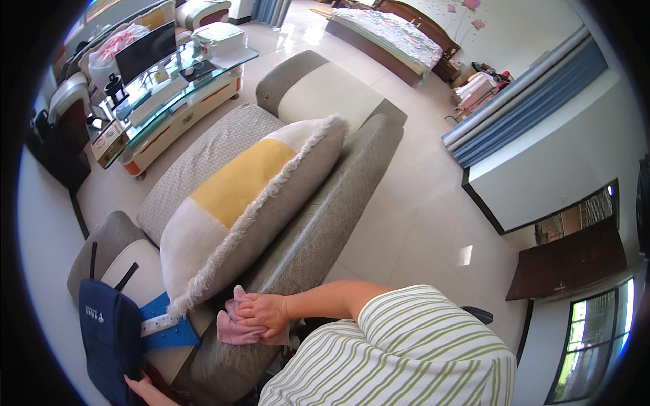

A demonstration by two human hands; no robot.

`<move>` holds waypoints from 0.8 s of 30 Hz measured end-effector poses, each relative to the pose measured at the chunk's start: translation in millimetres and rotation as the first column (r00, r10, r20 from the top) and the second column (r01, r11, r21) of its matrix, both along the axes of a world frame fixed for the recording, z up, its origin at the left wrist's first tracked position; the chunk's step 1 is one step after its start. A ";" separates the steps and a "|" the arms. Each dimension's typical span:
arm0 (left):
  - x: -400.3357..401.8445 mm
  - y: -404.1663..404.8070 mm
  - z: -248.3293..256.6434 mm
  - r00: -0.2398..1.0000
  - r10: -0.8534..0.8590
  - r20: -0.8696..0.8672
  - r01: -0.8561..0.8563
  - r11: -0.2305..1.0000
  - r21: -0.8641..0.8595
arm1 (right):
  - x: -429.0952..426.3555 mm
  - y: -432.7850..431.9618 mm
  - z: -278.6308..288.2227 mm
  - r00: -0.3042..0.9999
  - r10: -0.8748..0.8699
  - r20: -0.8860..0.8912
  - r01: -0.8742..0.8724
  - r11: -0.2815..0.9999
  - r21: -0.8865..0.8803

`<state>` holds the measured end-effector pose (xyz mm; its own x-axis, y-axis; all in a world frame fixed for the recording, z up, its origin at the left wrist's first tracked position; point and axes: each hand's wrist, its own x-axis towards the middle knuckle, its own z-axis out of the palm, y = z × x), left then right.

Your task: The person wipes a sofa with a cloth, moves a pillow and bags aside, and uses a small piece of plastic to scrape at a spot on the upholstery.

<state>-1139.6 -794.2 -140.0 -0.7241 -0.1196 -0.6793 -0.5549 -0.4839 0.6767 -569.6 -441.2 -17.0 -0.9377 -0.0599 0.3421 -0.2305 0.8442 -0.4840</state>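
Note:
A pink cloth lies bunched on the top of the grey sofa backrest, near its lower end. My right hand presses on it with the fingers curled over the folds. At the lower left, my left hand grips the edge of a navy fabric bag that bears white writing. This bag leans upright against the sofa's armrest, with dark straps sticking up behind it. Beside it rests a blue flat item with a white perforated strip.
A large fringed cushion, white and yellow, leans against the backrest. Beyond the sofa stands a glass-topped table with a monitor and a printer. A bed and blue curtains are farther off. Tiled floor extends behind the sofa.

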 end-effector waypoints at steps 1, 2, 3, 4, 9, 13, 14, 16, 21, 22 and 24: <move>2.0 -11.9 8.5 0.999 0.034 -0.036 -0.035 0.999 -0.020 | -4.4 3.8 3.7 0.998 -0.003 0.055 0.002 1.000 0.022; 15.8 -2.4 15.9 0.998 -0.036 -0.050 0.038 0.999 0.028 | -9.3 2.8 7.9 0.992 0.027 0.119 -0.030 0.999 0.028; 25.2 9.9 43.4 0.994 -0.066 -0.092 0.068 0.997 0.027 | -9.1 2.5 8.4 0.987 0.029 0.155 -0.034 0.999 0.029; 38.4 39.3 60.0 0.987 -0.084 -0.140 0.086 0.996 0.009 | -2.0 5.9 0.5 0.992 0.012 0.126 -0.015 1.000 0.023; 54.7 142.3 162.9 0.869 -0.158 -0.469 -0.066 0.902 -0.427 | -4.0 2.9 19.1 0.975 -0.071 0.210 0.049 0.993 0.106; 95.6 153.2 209.3 0.634 -0.456 -0.625 -0.242 0.650 -0.720 | -10.2 -7.8 18.0 0.975 -0.029 0.222 0.002 0.992 0.122; 107.9 152.5 209.9 0.638 -0.526 -0.563 -0.229 0.568 -0.791 | -9.9 -10.0 19.1 0.977 -0.023 0.214 -0.005 0.992 0.129; 132.3 166.2 200.8 0.604 -0.612 -0.512 -0.239 0.473 -0.848 | -8.1 -14.3 18.6 0.982 -0.016 0.190 -0.009 0.992 0.129; 217.4 250.2 188.4 0.377 -0.653 -0.657 -0.367 0.546 -0.753 | 2.4 -0.2 13.2 0.983 -0.035 0.182 0.011 0.991 0.133; 225.5 255.5 191.7 0.403 -0.643 -0.652 -0.355 0.547 -0.758 | 1.7 0.3 11.7 0.983 -0.028 0.182 0.005 0.992 0.129; 237.9 260.4 201.9 0.423 -0.640 -0.641 -0.305 0.566 -0.766 | 1.3 0.8 11.8 0.983 -0.022 0.183 0.000 0.993 0.119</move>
